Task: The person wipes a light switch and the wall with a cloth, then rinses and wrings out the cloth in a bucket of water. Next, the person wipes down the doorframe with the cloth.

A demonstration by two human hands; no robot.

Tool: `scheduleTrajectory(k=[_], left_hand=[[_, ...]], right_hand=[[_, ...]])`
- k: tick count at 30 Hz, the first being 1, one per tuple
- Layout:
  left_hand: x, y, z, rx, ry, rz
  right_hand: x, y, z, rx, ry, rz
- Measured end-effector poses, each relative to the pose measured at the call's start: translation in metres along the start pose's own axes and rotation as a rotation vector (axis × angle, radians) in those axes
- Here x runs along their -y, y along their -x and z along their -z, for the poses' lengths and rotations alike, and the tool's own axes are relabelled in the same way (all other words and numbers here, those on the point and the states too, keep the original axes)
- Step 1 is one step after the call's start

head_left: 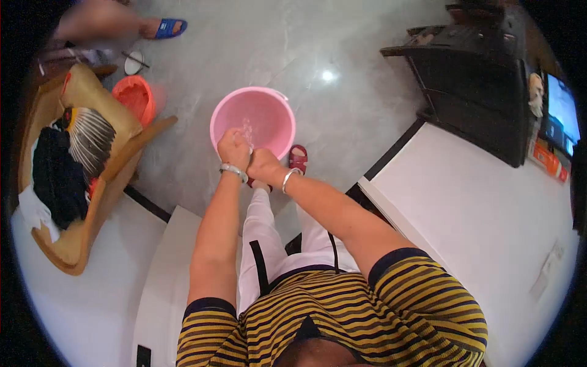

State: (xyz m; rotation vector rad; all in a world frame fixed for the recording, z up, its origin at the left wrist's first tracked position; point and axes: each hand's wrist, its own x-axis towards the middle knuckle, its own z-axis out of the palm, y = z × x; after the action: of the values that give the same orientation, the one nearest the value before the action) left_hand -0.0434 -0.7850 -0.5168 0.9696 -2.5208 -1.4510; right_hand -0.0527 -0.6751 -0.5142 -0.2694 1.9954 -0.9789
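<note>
My left hand (233,147), with a pale bangle at the wrist, is closed in a fist over the near rim of a pink bucket (223,110). Close beside it, my right hand (265,164) has its fingers curled too, and a silver bangle (291,179) circles that wrist. A clear, glinting patch (246,127) shows just beyond my left fist, inside the bucket; whether it is water or clear plastic I cannot tell. Whatever the fingers hold is hidden. The bucket stands on the floor in front of my red slippers (298,158).
At left, a wooden chair (131,153) holds dark clothing (56,177) and a feather fan (92,140). An orange-red bin (150,104) stands beside it. Another person's foot in a blue slipper (170,28) shows at upper left. A black cabinet (471,92) and a lit screen (562,113) are at right.
</note>
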Motion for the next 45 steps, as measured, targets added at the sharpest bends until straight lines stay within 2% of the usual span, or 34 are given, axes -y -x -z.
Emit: scheduleTrajectory(k=[1,4,7,10,13,15,17,19,22,23,26,29,32,35,38,41,44,45], left_hand=[[-0.008,0.000,0.005,-0.007,-0.054,0.018],[-0.012,0.001,0.008,-0.049,-0.088,-0.001],[-0.019,0.001,0.013,-0.029,-0.116,0.032],[-0.048,0.011,0.024,0.039,-0.096,0.205],[-0.039,0.018,0.024,-0.024,-0.064,0.116],[-0.056,0.029,0.038,0.030,0.047,0.185],[-0.107,0.050,0.072,0.273,0.579,0.712],[-0.133,0.064,0.104,0.513,0.469,0.763],[-0.120,0.095,0.120,0.380,0.876,0.648],[-0.115,0.103,0.127,0.389,0.920,0.613],[-0.110,0.124,0.152,0.398,1.020,0.519],[-0.142,0.141,0.168,0.406,1.045,0.447],[-0.159,0.146,0.176,0.412,0.988,0.415],[-0.162,0.147,0.182,0.403,0.896,0.417],[-0.173,0.152,0.188,0.606,1.058,0.686],[-0.210,0.174,0.189,0.735,1.173,0.538],[-0.205,0.186,0.179,0.731,1.147,0.423],[-0.212,0.196,0.177,0.771,1.161,0.451]], right_hand=[[-0.001,0.001,-0.001,-0.004,-0.002,0.029],[0.029,0.015,0.019,0.026,0.089,-0.089],[0.059,0.032,0.039,0.018,0.140,-0.119],[0.079,0.052,0.052,0.049,0.142,-0.141],[0.060,0.057,0.042,-0.051,0.163,-0.009],[0.075,0.077,0.060,-0.061,0.117,0.053],[0.086,0.096,0.068,-0.081,0.084,0.129],[0.090,0.105,0.068,-0.112,0.068,0.227],[0.105,0.126,0.076,-0.031,-0.011,0.332],[0.124,0.141,0.090,0.148,-0.201,0.175],[0.131,0.166,0.095,0.308,-0.522,-0.143],[0.133,0.185,0.086,0.225,-0.672,-0.177],[0.144,0.209,0.083,0.110,-0.728,0.012],[0.148,0.219,0.076,-0.015,-0.626,0.090],[0.160,0.247,0.082,-0.386,-0.085,0.332],[0.163,0.268,0.067,-0.527,0.016,0.683],[0.167,0.298,0.083,-0.424,0.103,0.516],[0.157,0.299,0.090,-0.355,0.117,0.572]])
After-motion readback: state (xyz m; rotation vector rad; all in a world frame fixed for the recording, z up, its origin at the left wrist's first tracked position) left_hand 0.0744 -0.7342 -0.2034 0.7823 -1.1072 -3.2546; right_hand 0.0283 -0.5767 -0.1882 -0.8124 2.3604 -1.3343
